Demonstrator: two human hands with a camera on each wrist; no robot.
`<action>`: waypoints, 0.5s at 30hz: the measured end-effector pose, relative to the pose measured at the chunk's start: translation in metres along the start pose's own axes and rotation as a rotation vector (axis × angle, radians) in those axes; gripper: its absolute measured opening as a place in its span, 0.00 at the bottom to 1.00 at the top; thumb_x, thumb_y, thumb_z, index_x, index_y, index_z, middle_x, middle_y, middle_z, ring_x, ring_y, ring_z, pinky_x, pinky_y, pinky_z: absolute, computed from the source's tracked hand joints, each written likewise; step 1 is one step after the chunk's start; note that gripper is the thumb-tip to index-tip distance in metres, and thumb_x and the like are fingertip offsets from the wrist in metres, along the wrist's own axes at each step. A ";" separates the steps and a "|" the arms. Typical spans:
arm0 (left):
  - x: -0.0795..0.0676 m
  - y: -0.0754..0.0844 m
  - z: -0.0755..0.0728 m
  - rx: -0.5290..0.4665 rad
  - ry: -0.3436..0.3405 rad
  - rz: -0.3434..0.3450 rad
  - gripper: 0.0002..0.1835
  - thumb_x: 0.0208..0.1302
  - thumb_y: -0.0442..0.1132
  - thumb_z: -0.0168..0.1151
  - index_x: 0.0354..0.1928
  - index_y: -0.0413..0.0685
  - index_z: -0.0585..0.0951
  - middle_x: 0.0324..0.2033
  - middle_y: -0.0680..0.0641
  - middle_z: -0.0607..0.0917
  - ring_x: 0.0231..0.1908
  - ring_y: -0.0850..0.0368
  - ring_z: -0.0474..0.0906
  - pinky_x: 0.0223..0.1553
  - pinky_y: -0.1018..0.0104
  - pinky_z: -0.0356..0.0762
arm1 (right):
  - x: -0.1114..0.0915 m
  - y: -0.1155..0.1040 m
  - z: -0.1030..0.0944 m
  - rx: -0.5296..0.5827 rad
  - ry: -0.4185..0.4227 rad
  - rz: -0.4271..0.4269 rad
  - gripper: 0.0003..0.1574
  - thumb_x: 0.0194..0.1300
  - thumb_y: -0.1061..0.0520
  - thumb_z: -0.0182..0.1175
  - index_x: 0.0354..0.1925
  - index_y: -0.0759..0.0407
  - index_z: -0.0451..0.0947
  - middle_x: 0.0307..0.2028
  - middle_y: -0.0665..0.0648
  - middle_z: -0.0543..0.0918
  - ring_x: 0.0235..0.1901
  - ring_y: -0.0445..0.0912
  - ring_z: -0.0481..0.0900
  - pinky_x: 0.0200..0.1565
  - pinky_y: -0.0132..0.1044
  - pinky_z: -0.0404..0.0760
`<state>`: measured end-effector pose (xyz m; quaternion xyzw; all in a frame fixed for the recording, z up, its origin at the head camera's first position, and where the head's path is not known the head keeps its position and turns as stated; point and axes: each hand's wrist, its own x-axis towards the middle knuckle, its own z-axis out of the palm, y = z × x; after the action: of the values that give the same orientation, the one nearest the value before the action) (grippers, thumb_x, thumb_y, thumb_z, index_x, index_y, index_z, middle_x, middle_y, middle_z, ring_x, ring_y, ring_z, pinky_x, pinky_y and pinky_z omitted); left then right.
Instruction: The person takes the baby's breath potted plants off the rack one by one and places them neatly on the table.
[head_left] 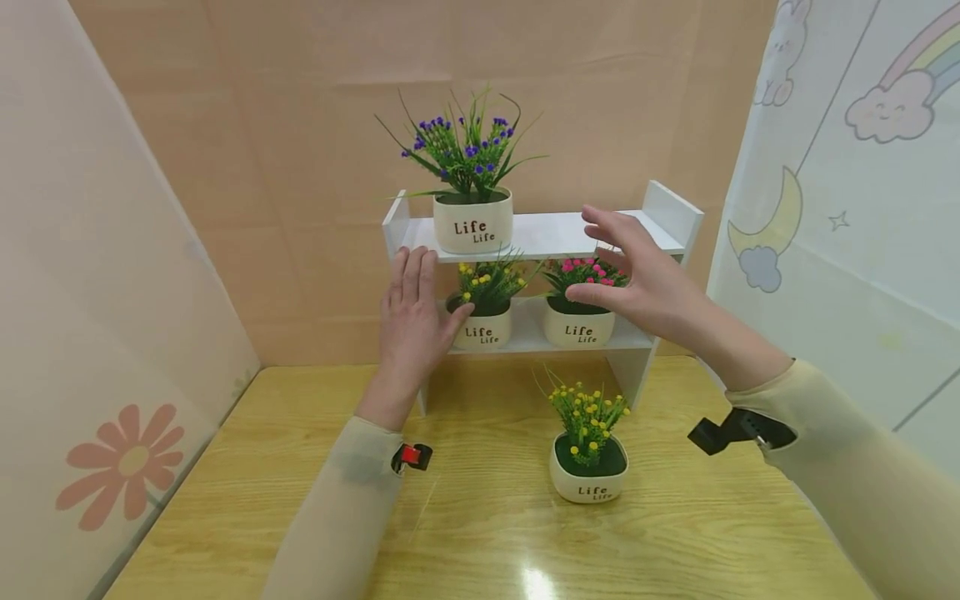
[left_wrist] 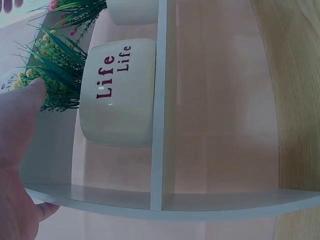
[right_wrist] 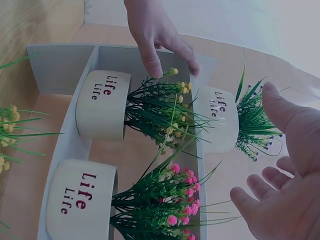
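Likely mid-arranging: left hand (head_left: pixel 416 323) at the shelf (head_left: pixel 562 233), right hand (head_left: pixel 648 283) raised, both grips spread, empty; the pot (head_left: pixel 588 488) on the desk (head_left: pixel 465 533) probably needs grasping next.

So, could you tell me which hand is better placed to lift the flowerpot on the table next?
Probably the right hand: it looks empty and appears nearer that flowerpot, while the left hand is at the shelf's left side.

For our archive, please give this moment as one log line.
left hand: at left end of shelf; right hand: empty; purple plant: top tier; pink plant: lower tier; front yellow plant: on table
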<state>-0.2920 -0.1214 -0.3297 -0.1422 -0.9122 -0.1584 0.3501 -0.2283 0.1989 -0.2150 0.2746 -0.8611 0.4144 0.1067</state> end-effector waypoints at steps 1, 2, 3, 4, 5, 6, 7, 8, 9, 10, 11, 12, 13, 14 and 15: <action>0.000 0.000 0.000 -0.001 0.001 0.000 0.55 0.74 0.62 0.71 0.86 0.46 0.50 0.85 0.44 0.51 0.87 0.45 0.36 0.76 0.35 0.63 | 0.003 -0.001 0.000 -0.004 -0.002 0.003 0.63 0.73 0.57 0.77 0.90 0.47 0.49 0.85 0.58 0.55 0.82 0.61 0.62 0.77 0.57 0.67; 0.000 0.000 0.001 -0.004 0.003 0.001 0.55 0.74 0.62 0.71 0.86 0.46 0.50 0.85 0.44 0.51 0.87 0.45 0.36 0.76 0.35 0.63 | 0.007 -0.002 0.001 -0.004 -0.002 0.002 0.63 0.73 0.56 0.77 0.90 0.48 0.49 0.85 0.58 0.55 0.82 0.60 0.62 0.77 0.57 0.67; 0.000 -0.001 0.001 -0.005 0.004 0.001 0.55 0.74 0.62 0.72 0.86 0.46 0.50 0.85 0.44 0.51 0.87 0.45 0.36 0.76 0.35 0.63 | 0.010 -0.002 0.001 -0.005 -0.003 0.000 0.63 0.73 0.56 0.77 0.90 0.49 0.49 0.85 0.58 0.55 0.82 0.59 0.62 0.78 0.56 0.66; 0.000 -0.001 0.001 -0.009 0.006 0.001 0.55 0.74 0.62 0.72 0.86 0.46 0.50 0.85 0.44 0.51 0.88 0.46 0.36 0.76 0.34 0.63 | 0.014 -0.003 0.002 -0.009 -0.004 -0.002 0.63 0.73 0.55 0.77 0.90 0.50 0.49 0.85 0.58 0.55 0.83 0.58 0.61 0.78 0.54 0.65; 0.000 -0.001 0.001 -0.013 0.009 0.002 0.55 0.74 0.62 0.72 0.86 0.46 0.50 0.85 0.44 0.52 0.88 0.46 0.36 0.75 0.34 0.63 | 0.017 -0.004 0.003 -0.017 -0.003 -0.004 0.63 0.73 0.55 0.77 0.90 0.51 0.49 0.85 0.58 0.56 0.83 0.57 0.60 0.79 0.53 0.65; 0.000 -0.001 0.001 -0.015 0.011 0.003 0.55 0.74 0.61 0.72 0.86 0.47 0.50 0.85 0.44 0.52 0.88 0.46 0.36 0.75 0.33 0.64 | 0.021 -0.004 0.003 -0.022 -0.001 -0.002 0.63 0.73 0.54 0.77 0.90 0.51 0.49 0.84 0.58 0.56 0.83 0.56 0.60 0.79 0.52 0.65; 0.000 -0.001 0.001 -0.016 0.012 0.003 0.55 0.74 0.61 0.72 0.86 0.47 0.50 0.85 0.44 0.52 0.88 0.46 0.36 0.75 0.33 0.64 | 0.024 -0.005 0.004 -0.028 -0.001 -0.003 0.63 0.73 0.53 0.77 0.90 0.51 0.49 0.84 0.59 0.57 0.83 0.55 0.60 0.79 0.52 0.64; 0.000 -0.001 0.001 -0.018 0.014 0.005 0.55 0.74 0.61 0.72 0.86 0.47 0.50 0.85 0.44 0.51 0.87 0.46 0.36 0.75 0.33 0.63 | 0.028 -0.006 0.005 -0.027 -0.001 -0.005 0.63 0.73 0.53 0.77 0.90 0.52 0.49 0.84 0.59 0.57 0.83 0.54 0.59 0.79 0.52 0.64; 0.000 -0.001 0.001 -0.019 0.015 0.005 0.55 0.74 0.61 0.72 0.86 0.47 0.50 0.85 0.44 0.51 0.87 0.46 0.36 0.75 0.33 0.64 | 0.032 -0.007 0.005 -0.031 0.000 -0.006 0.63 0.73 0.52 0.77 0.90 0.52 0.48 0.85 0.59 0.57 0.83 0.54 0.59 0.80 0.51 0.64; 0.000 -0.001 0.001 -0.020 0.016 0.006 0.55 0.74 0.61 0.72 0.86 0.47 0.49 0.85 0.44 0.51 0.87 0.45 0.36 0.75 0.32 0.64 | 0.035 -0.008 0.006 -0.035 0.001 -0.005 0.63 0.73 0.51 0.77 0.90 0.52 0.48 0.85 0.59 0.57 0.83 0.54 0.59 0.80 0.51 0.63; 0.000 -0.001 0.001 -0.018 0.016 0.006 0.55 0.74 0.61 0.72 0.86 0.47 0.49 0.85 0.44 0.51 0.87 0.45 0.36 0.75 0.32 0.64 | 0.039 -0.008 0.007 -0.039 0.003 -0.004 0.63 0.73 0.50 0.77 0.90 0.52 0.48 0.85 0.59 0.57 0.83 0.54 0.59 0.80 0.50 0.63; 0.000 -0.001 0.001 -0.018 0.015 0.006 0.55 0.74 0.61 0.72 0.86 0.47 0.49 0.85 0.44 0.51 0.87 0.45 0.36 0.75 0.33 0.63 | 0.042 -0.009 0.008 -0.042 0.004 -0.005 0.64 0.73 0.50 0.77 0.90 0.53 0.48 0.85 0.59 0.56 0.83 0.54 0.59 0.80 0.50 0.63; 0.000 -0.001 0.001 -0.018 0.015 0.005 0.55 0.74 0.61 0.72 0.86 0.47 0.49 0.85 0.44 0.51 0.87 0.45 0.36 0.75 0.33 0.63 | 0.046 -0.010 0.009 -0.043 0.003 -0.003 0.64 0.73 0.49 0.77 0.90 0.53 0.48 0.85 0.59 0.56 0.84 0.54 0.58 0.80 0.50 0.63; 0.000 -0.001 0.001 -0.016 0.013 0.004 0.55 0.74 0.61 0.72 0.86 0.47 0.49 0.85 0.44 0.51 0.87 0.45 0.36 0.75 0.33 0.63 | 0.049 -0.010 0.010 -0.041 0.004 -0.001 0.64 0.73 0.48 0.77 0.90 0.52 0.48 0.85 0.59 0.55 0.84 0.53 0.58 0.80 0.50 0.63; 0.000 0.000 0.001 -0.015 0.011 0.003 0.55 0.74 0.61 0.72 0.86 0.47 0.49 0.85 0.45 0.51 0.87 0.45 0.36 0.76 0.33 0.63 | 0.051 -0.010 0.010 -0.043 0.005 0.002 0.64 0.73 0.47 0.77 0.90 0.52 0.48 0.85 0.59 0.55 0.84 0.54 0.58 0.80 0.49 0.62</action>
<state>-0.2923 -0.1216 -0.3307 -0.1451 -0.9088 -0.1653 0.3544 -0.2644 0.1660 -0.1939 0.2705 -0.8697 0.3968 0.1143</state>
